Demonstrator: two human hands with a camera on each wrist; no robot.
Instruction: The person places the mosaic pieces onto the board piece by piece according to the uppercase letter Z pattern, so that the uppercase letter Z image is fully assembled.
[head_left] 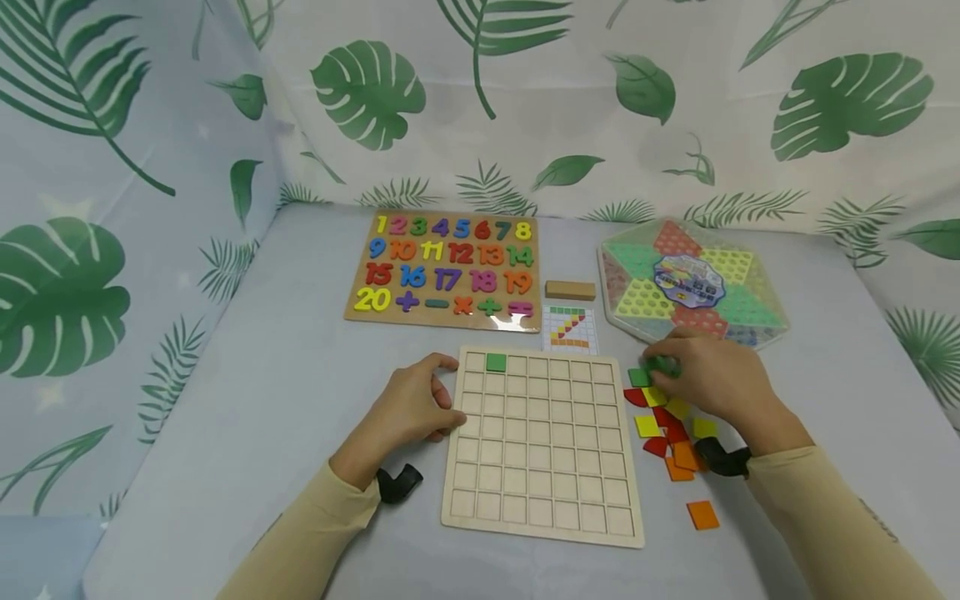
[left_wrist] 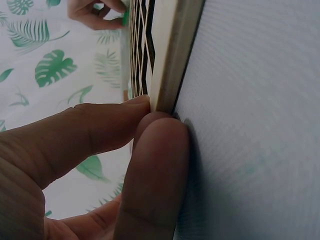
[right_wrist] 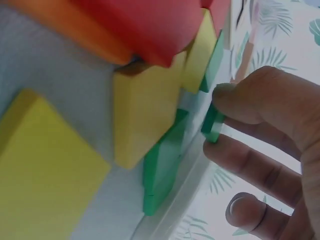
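My left hand (head_left: 412, 404) holds the left edge of a wooden grid board (head_left: 540, 446), thumb and fingertips against its rim (left_wrist: 167, 60) in the left wrist view. One green square tile (head_left: 496, 362) lies in a top-row cell of the board. Right of the board, my right hand (head_left: 708, 375) pinches another green tile (right_wrist: 214, 122) between thumb and finger, just above a loose pile. That pile has yellow square tiles (head_left: 647, 426), red rounded pieces (head_left: 655, 447), orange tiles (head_left: 679, 469) and a green tile (head_left: 639, 377). The right fingers partly cover it in the head view.
Behind the board lie a pattern card (head_left: 569, 329), a small wooden block (head_left: 570, 290) and a number puzzle (head_left: 450, 271). A Chinese checkers set (head_left: 693, 283) sits behind my right hand. A lone orange tile (head_left: 702, 515) is nearer me. Leaf-print cloth hangs behind.
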